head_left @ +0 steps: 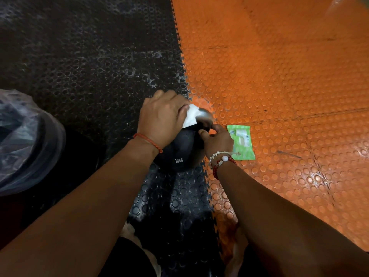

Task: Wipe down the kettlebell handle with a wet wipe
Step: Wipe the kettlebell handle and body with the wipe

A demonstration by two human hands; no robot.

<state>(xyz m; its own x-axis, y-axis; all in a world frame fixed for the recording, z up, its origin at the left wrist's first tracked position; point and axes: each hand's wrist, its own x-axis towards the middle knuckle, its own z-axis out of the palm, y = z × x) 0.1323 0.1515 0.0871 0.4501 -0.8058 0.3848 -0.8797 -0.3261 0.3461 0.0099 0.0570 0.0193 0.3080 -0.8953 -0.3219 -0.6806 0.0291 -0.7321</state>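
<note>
A black kettlebell [180,154] marked 12KG stands on the studded floor where the black and orange mats meet. Its shiny metal handle [203,116] shows at the top. My left hand [162,116] is wrapped over the left side of the handle and holds a white wet wipe [190,115] against it. My right hand [217,140] grips the right leg of the handle with thumb and fingers curled round it. Most of the handle is hidden under my hands.
A green pack of wet wipes [242,142] lies flat on the orange mat [279,76] just right of the kettlebell. A bin lined with a clear plastic bag [26,140] stands at the left. The black mat [79,56] stretches beyond the kettlebell. My knees show at the bottom edge.
</note>
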